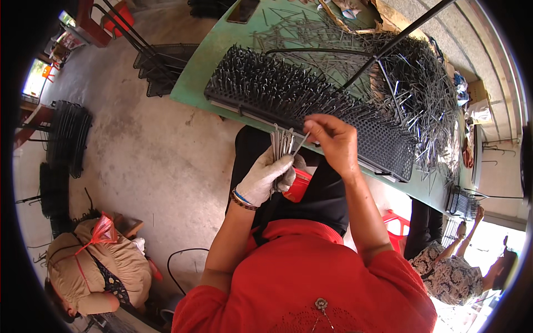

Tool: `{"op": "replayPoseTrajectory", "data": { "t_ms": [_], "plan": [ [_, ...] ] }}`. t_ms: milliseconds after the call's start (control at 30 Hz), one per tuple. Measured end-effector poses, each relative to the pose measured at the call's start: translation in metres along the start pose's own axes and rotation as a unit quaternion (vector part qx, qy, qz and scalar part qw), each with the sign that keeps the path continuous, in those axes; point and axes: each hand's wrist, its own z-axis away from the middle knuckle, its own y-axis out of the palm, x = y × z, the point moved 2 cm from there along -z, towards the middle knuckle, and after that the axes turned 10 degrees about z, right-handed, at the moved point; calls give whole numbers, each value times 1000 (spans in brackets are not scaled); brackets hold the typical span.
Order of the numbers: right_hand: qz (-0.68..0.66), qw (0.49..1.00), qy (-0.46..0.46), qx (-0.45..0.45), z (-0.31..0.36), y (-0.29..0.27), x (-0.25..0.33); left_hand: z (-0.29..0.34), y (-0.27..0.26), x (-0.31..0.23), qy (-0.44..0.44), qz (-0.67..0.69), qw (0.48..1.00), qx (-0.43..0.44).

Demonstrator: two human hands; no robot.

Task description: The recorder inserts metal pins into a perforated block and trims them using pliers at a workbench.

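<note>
Green table (195,76) partly covered; left hand (265,175) partly hides metal rods (282,144).

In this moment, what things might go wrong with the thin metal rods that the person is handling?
The gloved left hand holds many rods in one bundle over the lap, so a looser grip might let some fall.
The right hand is bare and pinches a single rod, so its end could scratch the fingers.
The upright rods stand crowded in the black perforated rack, so a careless bump may tangle them.
</note>
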Motion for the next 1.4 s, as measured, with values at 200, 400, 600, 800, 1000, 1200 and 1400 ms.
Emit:
{"op": "replayPoseTrajectory", "data": {
  "t_ms": [200,400,600,800,1000,1200,1400],
  "plan": [
    [172,952,-209,-143,-25,-15,23,-5,-10,13,-54,-24,997,-43],
    [231,921,-265,-166,-38,-9,16,-5,-5,14,-84,-81,991,-64],
    [276,885,-317,-198,-38,-4,19,-5,-11,17,-88,-26,993,-80],
    [271,891,-305,-197,-38,1,12,-5,-12,17,-66,-12,996,-55],
    [340,848,-368,-173,-33,13,4,-5,-13,17,-71,-12,996,-55],
    [341,852,-368,-147,-31,12,8,-6,-15,19,-76,-7,995,-62],
    [354,838,-369,-189,-40,19,5,-7,-12,20,-75,-3,996,-56]
  ]
}}
